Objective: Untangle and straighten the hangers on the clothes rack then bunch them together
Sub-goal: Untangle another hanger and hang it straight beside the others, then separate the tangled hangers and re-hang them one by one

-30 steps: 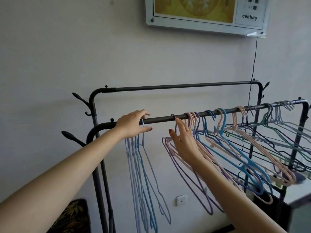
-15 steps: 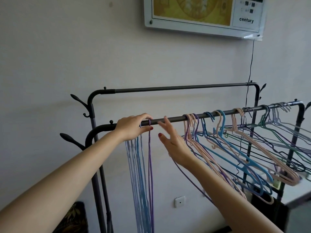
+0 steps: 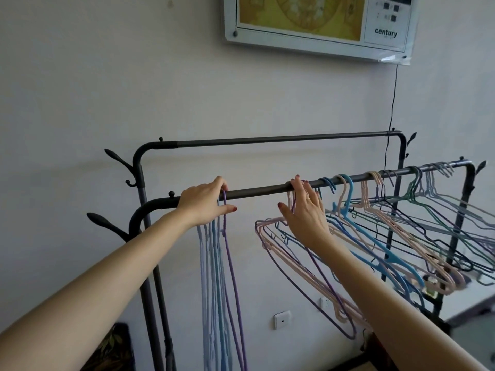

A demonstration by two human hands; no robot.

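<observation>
A dark metal clothes rack has a front rail [image 3: 262, 190] and a higher back rail [image 3: 267, 140]. My left hand [image 3: 203, 202] grips the hooks of a straight bunch of blue and purple hangers [image 3: 217, 263] at the rail's left end. My right hand [image 3: 305, 210] reaches up with nearly straight fingers and touches the hooks of pink and purple hangers [image 3: 284, 242] on the rail. To the right, several pink, blue, green and dark hangers [image 3: 401, 223] hang slanted and crossed over one another.
A framed board [image 3: 318, 22] hangs on the wall above, with a black cable [image 3: 391, 103] running down behind the rack. A wall socket [image 3: 281, 319] sits low. A patterned cushion [image 3: 112, 352] lies bottom left, and a white surface [image 3: 468, 298] is at right.
A purple hanger slid left and joined the bunch under my left hand. My right hand then moved back right to the pink and purple hangers' hooks.
</observation>
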